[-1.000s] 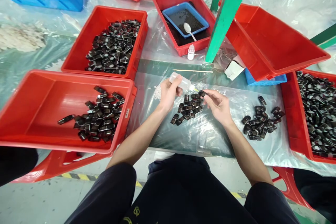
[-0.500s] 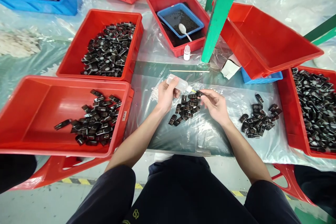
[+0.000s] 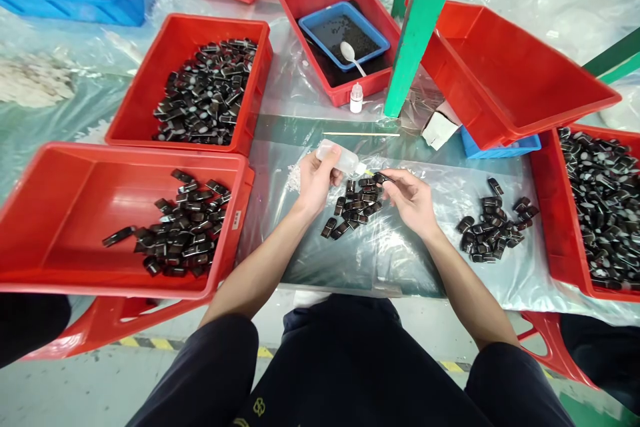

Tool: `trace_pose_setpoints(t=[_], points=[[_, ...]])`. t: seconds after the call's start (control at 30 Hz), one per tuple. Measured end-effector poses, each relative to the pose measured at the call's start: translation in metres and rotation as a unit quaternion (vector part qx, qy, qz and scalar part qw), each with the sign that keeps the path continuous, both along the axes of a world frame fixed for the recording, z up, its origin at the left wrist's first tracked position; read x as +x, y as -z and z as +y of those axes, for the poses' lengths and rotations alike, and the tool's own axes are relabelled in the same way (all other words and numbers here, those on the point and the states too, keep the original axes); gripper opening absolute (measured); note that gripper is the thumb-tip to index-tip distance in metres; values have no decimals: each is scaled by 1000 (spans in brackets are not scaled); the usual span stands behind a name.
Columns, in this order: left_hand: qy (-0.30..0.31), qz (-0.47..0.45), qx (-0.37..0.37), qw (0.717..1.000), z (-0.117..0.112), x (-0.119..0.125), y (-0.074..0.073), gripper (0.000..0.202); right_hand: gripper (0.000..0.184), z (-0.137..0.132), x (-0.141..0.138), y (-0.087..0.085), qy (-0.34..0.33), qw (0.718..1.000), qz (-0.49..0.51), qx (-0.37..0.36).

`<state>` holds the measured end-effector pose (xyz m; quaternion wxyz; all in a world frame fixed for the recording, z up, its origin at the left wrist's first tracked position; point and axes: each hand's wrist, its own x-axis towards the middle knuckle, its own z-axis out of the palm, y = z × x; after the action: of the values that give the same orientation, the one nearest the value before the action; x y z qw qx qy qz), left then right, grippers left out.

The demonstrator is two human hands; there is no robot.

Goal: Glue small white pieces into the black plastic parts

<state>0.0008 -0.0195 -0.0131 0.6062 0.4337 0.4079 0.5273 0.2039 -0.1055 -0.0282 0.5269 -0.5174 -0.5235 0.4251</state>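
Note:
My left hand (image 3: 317,179) is closed round a small clear squeeze bottle (image 3: 339,157) whose tip points right. My right hand (image 3: 410,197) pinches one small black part (image 3: 380,178) right at the bottle's tip. Both hands hover over a little heap of black parts (image 3: 354,208) on the plastic-covered table (image 3: 380,260). A second heap of black parts (image 3: 495,225) lies to the right of my right hand.
Red bins with black parts stand at the left (image 3: 55,240), back left (image 3: 165,80) and far right (image 3: 560,240). A tilted red bin (image 3: 505,80), a green post (image 3: 420,27), a blue tray with a white spoon (image 3: 351,58), a small dropper bottle (image 3: 356,98) and a thin stick (image 3: 360,134) lie behind.
Both hands keep the same hold, bottle tip against the black part. Only the view has shifted slightly.

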Motion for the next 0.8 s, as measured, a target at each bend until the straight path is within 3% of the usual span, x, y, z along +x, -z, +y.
trace_pose_setpoints(t=[0.3, 0.5, 0.8], points=[[-6, -18, -8, 1000, 0, 2, -1, 64, 53, 0, -5, -6, 3, 1000, 22, -8], [-7, -17, -25, 1000, -2, 3, -3, 57, 55, -1, -3, -11, 10, 996, 66, -58], [-15, -36, -19, 999, -1, 4, -6, 55, 49, -2, -4, -6, 27, 998, 52, -19]])
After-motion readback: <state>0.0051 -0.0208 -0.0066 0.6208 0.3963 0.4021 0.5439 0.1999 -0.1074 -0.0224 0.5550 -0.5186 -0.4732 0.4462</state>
